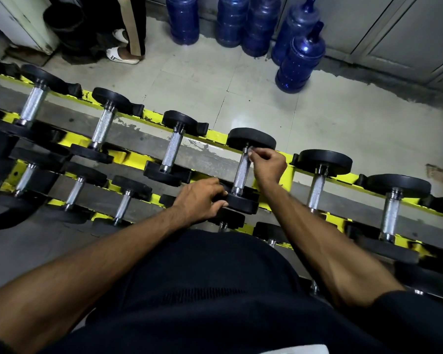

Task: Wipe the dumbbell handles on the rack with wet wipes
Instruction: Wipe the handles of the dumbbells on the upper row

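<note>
Our landmark is the black-plated dumbbell with the knurled steel handle (241,172) lying across the yellow steel rack (215,135), straight ahead of us. Our right hand (269,166) is at the far end of that handle. Its thumb and fingertips are pinched on a small pale wad (250,149) that we take to be the wet wipe, pressed against the bar just below the far black plate (251,140). Our left hand (202,200) is at the near end, with its fingers curled over the rim of the near black plate (243,204) to steady it.

We judge that the wiping of this handle is only starting, since the wipe sits at one end and the rest of the knurling is uncovered.

What could go wrong:
- The wipe is bunched so small that it touches only one side of the bar. A straight pull would leave the underside untouched unless we wrap it round or turn the dumbbell.
- The rough knurling could snag and tear a thin wet wipe, and shreds would stay in the grooves.
- If the left hand eases its hold, the dumbbell may roll in its cradle. That could nip our fingers against the neighbouring dumbbell (173,152) to the left of the landmark.
- A wet bar would be slippery for the next grip.

Blue plastic water jugs (301,60) stand on the tiled floor beyond the landmark, well apart from it.
</note>
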The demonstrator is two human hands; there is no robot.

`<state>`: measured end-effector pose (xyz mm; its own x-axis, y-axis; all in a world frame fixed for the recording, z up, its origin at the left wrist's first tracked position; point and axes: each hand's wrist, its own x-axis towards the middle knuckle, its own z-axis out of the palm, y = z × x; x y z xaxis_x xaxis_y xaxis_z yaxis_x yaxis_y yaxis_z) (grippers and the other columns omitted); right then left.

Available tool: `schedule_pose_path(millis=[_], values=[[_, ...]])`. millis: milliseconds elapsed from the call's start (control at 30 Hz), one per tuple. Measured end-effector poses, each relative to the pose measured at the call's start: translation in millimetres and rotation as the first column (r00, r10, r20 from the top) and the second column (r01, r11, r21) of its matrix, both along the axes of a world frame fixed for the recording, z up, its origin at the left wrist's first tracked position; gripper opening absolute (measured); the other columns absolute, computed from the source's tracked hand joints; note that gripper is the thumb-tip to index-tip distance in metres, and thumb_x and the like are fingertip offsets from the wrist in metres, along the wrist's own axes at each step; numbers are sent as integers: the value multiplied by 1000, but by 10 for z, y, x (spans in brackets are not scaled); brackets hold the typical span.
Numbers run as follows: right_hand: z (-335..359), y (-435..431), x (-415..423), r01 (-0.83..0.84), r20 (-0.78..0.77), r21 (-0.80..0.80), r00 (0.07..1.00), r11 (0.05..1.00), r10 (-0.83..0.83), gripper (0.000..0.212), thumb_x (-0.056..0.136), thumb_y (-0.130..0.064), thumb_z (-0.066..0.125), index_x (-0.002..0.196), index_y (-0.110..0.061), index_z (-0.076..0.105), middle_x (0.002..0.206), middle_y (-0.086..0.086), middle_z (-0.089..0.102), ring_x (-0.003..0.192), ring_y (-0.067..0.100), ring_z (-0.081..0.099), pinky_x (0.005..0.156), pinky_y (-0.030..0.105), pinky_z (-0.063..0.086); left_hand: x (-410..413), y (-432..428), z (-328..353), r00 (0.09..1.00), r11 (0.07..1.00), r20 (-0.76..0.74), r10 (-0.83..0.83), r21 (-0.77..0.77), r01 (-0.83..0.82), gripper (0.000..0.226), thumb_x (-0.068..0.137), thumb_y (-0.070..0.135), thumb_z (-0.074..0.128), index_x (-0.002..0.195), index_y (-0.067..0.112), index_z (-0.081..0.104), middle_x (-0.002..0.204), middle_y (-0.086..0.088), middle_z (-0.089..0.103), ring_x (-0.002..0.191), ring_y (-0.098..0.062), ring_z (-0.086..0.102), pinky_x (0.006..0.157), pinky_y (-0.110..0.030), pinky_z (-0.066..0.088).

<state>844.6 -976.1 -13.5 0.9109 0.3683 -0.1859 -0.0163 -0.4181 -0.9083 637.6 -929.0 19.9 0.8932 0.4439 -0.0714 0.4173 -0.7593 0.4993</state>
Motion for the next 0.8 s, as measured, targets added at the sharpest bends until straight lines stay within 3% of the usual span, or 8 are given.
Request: schedule_pose_path(millis=[100, 167, 267, 367, 533, 633, 733, 800], values=[[55, -76, -31, -199, 339, -221, 902, 955, 267, 11, 80, -18, 74, 90, -20, 79, 91, -7, 74, 81, 14, 68, 70, 32, 54, -6, 3, -2, 1000, 1000, 5, 5, 3, -5, 31, 88, 45, 71, 106, 20, 72, 96, 9, 60, 86, -11, 60, 66, -29, 52], [50, -138, -16, -281, 517, -425, 705, 861, 485, 18, 81, -16, 68, 95, -23, 75, 101, -10, 69, 83, 18, 64, 61, 32, 50, -6, 2, 1, 1000, 1000, 1, 7, 5, -7, 32, 88, 45, 71, 107, 20, 72, 97, 9, 60, 86, -10, 60, 66, -28, 50], [70, -149, 49, -306, 584, -637, 406, 707, 702, 32, 78, -9, 66, 105, -24, 72, 108, -8, 67, 79, 29, 64, 51, 32, 47, -1, -4, 10, 1000, 1000, 2, 4, 11, -4, 32, 89, 46, 70, 109, 20, 71, 99, 9, 60, 88, -9, 59, 66, -24, 44], [155, -28, 43, -302, 480, -789, 239, 535, 844, 33, 81, -3, 64, 110, -17, 70, 108, -1, 67, 81, 31, 63, 49, 30, 41, -3, -10, 22, 1000, 1000, 6, 3, 12, -3, 32, 90, 45, 69, 110, 20, 71, 99, 9, 61, 88, -9, 59, 67, -22, 43], [426, 286, -97, -262, 180, -934, 236, 241, 955, 12, 89, -7, 61, 96, -8, 71, 94, 11, 68, 86, 35, 64, 57, 34, 42, 1, -11, 23, 1000, 1000, -8, 9, 21, -9, 33, 89, 47, 68, 110, 21, 71, 99, 9, 60, 88, -10, 59, 66, -24, 43], [549, 327, -171, -303, 78, -944, 167, 127, 983, 13, 88, -7, 62, 96, -9, 70, 93, 13, 66, 88, 34, 63, 62, 35, 45, 6, -9, 20, 1000, 1000, -10, 8, 20, -8, 32, 89, 46, 69, 109, 22, 71, 99, 9, 60, 89, -11, 59, 67, -24, 43], [569, 263, -177, -417, -4, -908, 133, 52, 991, 18, 86, -12, 67, 102, -16, 73, 99, 12, 68, 92, 34, 65, 69, 36, 53, 24, -4, 29, 1000, 1000, -6, 13, 2, -13, 30, 87, 45, 72, 108, 22, 71, 99, 9, 62, 91, -12, 61, 70, -27, 49], [579, 230, -155, -409, 53, -905, 167, 118, 985, 17, 84, -7, 66, 100, -11, 71, 100, 14, 67, 94, 35, 63, 66, 37, 51, 30, -4, 33, 1000, 1000, -4, 19, -3, -19, 29, 87, 44, 73, 106, 22, 71, 99, 9, 62, 91, -13, 61, 72, -30, 52]])
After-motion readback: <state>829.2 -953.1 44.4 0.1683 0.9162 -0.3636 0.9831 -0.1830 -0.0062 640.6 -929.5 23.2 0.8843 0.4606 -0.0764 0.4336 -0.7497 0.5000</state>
